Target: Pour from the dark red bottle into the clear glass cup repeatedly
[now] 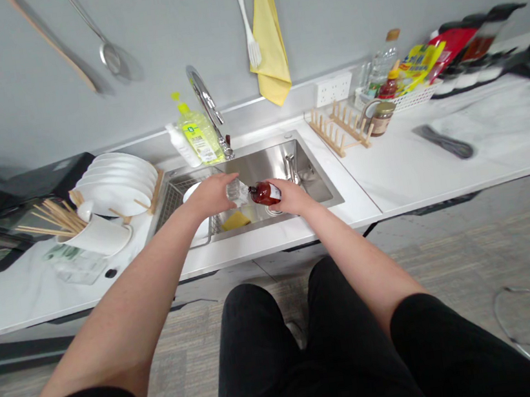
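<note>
While raised, left hand [210, 196] near right [290, 196]

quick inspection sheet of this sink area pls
surface: white marble-look counter, steel sink
job's things: amber bottle, clear piece, both over the sink
clutter: yellow sponge in the sink, white plates in a rack, chopsticks in a white holder, dish soap bottle
hands: left hand on the clear piece, right hand around the amber bottle
cables: dark cord-like item on the counter, cannot tell if it is a cable
surroundings: grey wall, hanging yellow cloth, carpeted floor
</note>
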Demonstrator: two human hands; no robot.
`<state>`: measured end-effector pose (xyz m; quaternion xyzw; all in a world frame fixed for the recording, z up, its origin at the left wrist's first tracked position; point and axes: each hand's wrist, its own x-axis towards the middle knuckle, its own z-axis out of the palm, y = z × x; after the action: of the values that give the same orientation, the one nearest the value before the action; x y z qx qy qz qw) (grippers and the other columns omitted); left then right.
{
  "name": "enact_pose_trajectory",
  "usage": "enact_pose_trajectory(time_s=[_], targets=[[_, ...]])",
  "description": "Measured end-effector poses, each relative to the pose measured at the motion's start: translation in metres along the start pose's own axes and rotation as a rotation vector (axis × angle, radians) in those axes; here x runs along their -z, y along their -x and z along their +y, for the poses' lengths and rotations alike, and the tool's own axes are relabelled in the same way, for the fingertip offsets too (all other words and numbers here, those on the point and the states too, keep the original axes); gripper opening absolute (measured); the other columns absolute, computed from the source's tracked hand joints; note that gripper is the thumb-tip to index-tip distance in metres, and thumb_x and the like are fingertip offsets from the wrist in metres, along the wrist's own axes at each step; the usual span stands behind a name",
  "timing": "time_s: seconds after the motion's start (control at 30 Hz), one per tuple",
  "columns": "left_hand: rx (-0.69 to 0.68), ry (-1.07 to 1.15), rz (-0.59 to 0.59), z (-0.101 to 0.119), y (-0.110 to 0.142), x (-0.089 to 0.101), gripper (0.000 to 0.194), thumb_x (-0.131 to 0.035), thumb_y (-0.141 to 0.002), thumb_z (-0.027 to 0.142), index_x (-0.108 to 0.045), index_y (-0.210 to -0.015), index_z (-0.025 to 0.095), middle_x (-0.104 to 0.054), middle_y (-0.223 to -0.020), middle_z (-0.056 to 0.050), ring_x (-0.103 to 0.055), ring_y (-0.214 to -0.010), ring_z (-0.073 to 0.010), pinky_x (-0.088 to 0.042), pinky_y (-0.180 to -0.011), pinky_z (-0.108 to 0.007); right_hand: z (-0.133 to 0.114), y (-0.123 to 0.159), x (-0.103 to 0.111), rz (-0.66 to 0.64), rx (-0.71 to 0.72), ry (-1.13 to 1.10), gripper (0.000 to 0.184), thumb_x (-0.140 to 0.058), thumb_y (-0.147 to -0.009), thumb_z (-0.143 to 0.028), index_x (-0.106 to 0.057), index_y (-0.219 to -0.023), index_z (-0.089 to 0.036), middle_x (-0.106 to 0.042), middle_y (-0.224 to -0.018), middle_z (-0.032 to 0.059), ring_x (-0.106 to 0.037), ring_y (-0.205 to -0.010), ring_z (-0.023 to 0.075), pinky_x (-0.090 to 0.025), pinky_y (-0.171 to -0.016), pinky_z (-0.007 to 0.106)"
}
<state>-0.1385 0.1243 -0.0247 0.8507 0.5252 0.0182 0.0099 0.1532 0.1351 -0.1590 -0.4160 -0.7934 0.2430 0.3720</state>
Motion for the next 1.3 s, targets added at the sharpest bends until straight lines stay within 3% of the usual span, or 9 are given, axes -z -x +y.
enact_pose_trajectory(time_s=[0.8,1.3], targets=[[-0.029,-0.036,-0.005,0.0019,0.0003,0.0038,0.103,-0.092,-0.078,0.035,-0.056,-0.173,0.013,-0.070,-0.160,-0.021,-0.068,-0.146,-0.0410,-0.052,-0.127,-0.046,-0.0025,0.0003,0.0009,0.005,0.021,0.010,0.091,-0.095,-0.072,-0.016,-0.068,-0.159,-0.023,-0.077,-0.153,0.0120,-0.074,-0.139,0.0363,-0.056,-0.122,0.051],[-0.023,-0.048,-0.007,0.0025,-0.0001,0.0039,0.103,-0.092,-0.078,0.035,-0.056,-0.173,0.018,-0.071,-0.160,-0.018,-0.069,-0.145,-0.0390,-0.053,-0.126,-0.044,0.0007,0.0006,0.0003,0.016,0.028,0.009,0.091,-0.095,-0.072,-0.016,-0.069,-0.158,-0.025,-0.077,-0.153,0.0108,-0.075,-0.138,0.0363,-0.056,-0.121,0.050]])
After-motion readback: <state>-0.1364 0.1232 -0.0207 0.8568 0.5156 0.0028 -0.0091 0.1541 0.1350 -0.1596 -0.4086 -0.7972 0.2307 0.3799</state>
